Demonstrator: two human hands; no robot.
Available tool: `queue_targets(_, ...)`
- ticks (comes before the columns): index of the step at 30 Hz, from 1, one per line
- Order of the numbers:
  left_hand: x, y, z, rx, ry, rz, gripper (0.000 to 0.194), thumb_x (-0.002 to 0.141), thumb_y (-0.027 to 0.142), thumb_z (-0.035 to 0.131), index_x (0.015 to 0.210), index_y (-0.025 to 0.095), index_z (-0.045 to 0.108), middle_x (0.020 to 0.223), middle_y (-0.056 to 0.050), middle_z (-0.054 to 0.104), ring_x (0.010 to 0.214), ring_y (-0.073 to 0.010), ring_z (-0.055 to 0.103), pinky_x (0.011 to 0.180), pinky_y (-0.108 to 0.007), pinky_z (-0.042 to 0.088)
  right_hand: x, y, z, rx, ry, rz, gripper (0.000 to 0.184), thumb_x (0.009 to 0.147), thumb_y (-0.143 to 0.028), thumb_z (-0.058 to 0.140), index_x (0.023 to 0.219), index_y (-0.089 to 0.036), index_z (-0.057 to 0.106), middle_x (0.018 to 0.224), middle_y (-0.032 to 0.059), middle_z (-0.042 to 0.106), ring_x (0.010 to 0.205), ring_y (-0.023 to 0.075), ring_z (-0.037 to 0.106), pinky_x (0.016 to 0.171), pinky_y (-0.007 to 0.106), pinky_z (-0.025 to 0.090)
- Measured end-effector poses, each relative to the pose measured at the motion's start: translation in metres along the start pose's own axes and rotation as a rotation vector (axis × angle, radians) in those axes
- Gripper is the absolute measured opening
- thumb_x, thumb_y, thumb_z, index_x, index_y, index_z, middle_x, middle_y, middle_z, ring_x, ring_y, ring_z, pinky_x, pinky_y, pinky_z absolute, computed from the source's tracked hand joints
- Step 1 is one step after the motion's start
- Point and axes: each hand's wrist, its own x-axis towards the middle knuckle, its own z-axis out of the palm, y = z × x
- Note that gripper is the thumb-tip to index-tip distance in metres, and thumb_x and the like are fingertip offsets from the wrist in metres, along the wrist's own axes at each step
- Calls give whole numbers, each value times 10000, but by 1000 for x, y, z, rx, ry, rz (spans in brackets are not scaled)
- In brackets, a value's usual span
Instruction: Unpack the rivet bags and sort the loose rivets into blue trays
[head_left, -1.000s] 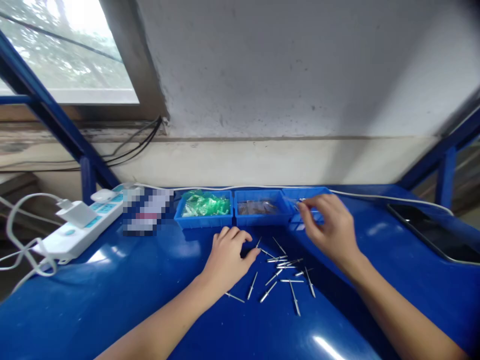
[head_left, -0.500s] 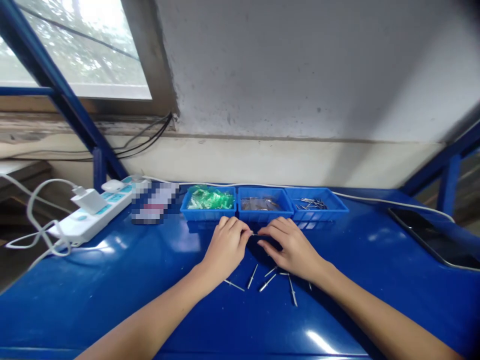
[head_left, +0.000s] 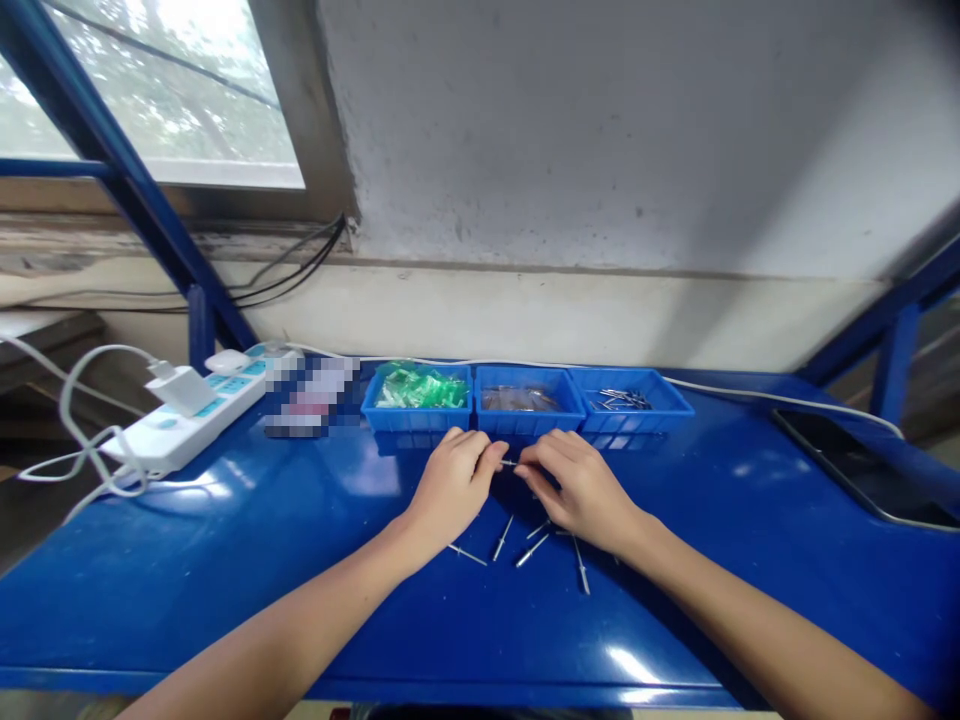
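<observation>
Between my two hands, just in front of the blue bins, a thin metal rivet (head_left: 508, 463) is held level. My left hand (head_left: 459, 480) pinches its left end, thumb against the fingers. On the other end, the fingertips of my right hand (head_left: 576, 485) are closed. Several more pop rivets lie scattered on the blue table below my hands, among them one rivet (head_left: 583, 570) near my right wrist and another rivet (head_left: 502, 538) in the middle. Part of the group is hidden under my right hand.
Three blue bins stand in a row: a left bin (head_left: 420, 418) with green plastic bags, a middle bin (head_left: 529, 418) with small brownish packets, a right bin (head_left: 637, 412) with loose rivets. A power strip (head_left: 180, 425) with cables lies left, a black phone (head_left: 862, 468) right.
The view has tilted slightly, so the table sits a little higher and its front edge shows. My right fingers have closed more around the rivet's end.
</observation>
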Motion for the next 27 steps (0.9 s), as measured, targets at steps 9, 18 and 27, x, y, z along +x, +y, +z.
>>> queue_targets(9,-2,4,-1,-91,-25,97,232,929,252,425,744,191,551,733,7,597,743,-150,535,718,-275,403,1,1,-4,60,41,1,219,920,-293,450,812,-161,587,703,35,578,665,148,466,657,298,345)
queue_targets(18,-2,7,5,71,-200,156,191,890,287,516,1058,243,595,969,-24,638,958,-209,530,843,-376,380,-1,40,-42,-198,334,107,287,902,-290,453,688,-174,607,655,47,580,661,164,505,655,320,346)
queue_targets(27,-1,4,8,140,-223,134,88,868,193,535,812,207,601,868,-16,650,966,-222,512,890,-445,320,-5,53,-41,-248,329,301,226,864,-359,517,904,-181,650,795,71,639,771,217,552,701,351,368)
